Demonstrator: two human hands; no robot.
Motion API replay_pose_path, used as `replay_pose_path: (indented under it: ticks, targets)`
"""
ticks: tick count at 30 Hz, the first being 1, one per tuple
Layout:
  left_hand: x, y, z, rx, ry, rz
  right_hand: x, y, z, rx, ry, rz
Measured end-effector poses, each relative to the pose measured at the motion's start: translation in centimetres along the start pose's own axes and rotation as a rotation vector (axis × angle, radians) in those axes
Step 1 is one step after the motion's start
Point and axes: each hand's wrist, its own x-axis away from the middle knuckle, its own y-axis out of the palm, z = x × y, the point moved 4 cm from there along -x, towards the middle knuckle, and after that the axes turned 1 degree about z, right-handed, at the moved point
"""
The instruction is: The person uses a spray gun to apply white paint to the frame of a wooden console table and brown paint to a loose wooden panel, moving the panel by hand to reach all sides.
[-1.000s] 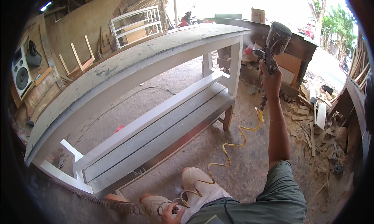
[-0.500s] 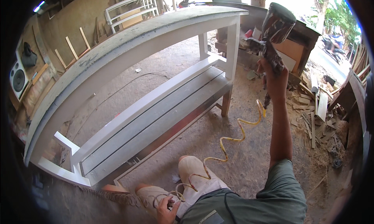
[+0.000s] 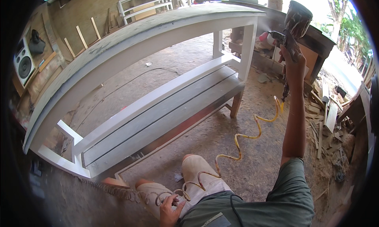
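Observation:
My right hand [image 3: 294, 65] is raised at the right, wrapped round the handle of a spray gun [image 3: 290, 45] with a paint-streaked cup on top. Pale mist leaves its nozzle toward the far right corner of a long white table [image 3: 118, 55]. The nozzle stands apart from the wood. From the gun's handle a yellow coiled air hose [image 3: 238, 142] drops to my lap. There my left hand [image 3: 169, 211] is closed on the hose's coils. Under the tabletop runs a white rail [image 3: 158, 102], next to a grey slatted bench [image 3: 169, 112] on wooden legs.
Wood offcuts and shavings [image 3: 321, 128] litter the floor at the right. A dark workbench [image 3: 316, 33] stands behind the gun. A white frame [image 3: 146, 5] leans at the back, and a speaker [image 3: 24, 65] stands at far left. A thin cable [image 3: 130, 79] crosses the floor beyond the rail.
The view has shifted slightly, so the table sits a little farther right. My right hand and the spray gun appear farther right, and mist now shows clearly at the nozzle. My left hand stays at my lap.

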Motion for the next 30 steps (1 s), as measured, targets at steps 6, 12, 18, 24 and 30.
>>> replay_pose_path:
  ticks: [6, 12, 18, 24, 30]
  targets:
    - [0.5, -0.6, -0.2, -0.001, -0.049, 0.025, 4.9, 1.5, -4.0, -0.031, 0.054, -0.049]
    - [1.2, -1.0, -1.1, -0.004, -0.037, 0.055, 8.5, 3.1, -7.6, -0.103, 0.101, -0.077]
    - [2.0, -1.2, -2.2, 0.036, -0.039, 0.136, 11.5, 4.3, -10.1, -0.203, 0.146, -0.171]
    - [2.8, -2.1, -2.1, 0.005, -0.064, 0.151, 14.1, 5.9, -13.2, -0.236, 0.1, -0.285]
    - [2.5, -3.9, -1.8, 0.016, -0.1, 0.141, 15.9, 8.0, -15.5, -0.354, 0.044, -0.348]
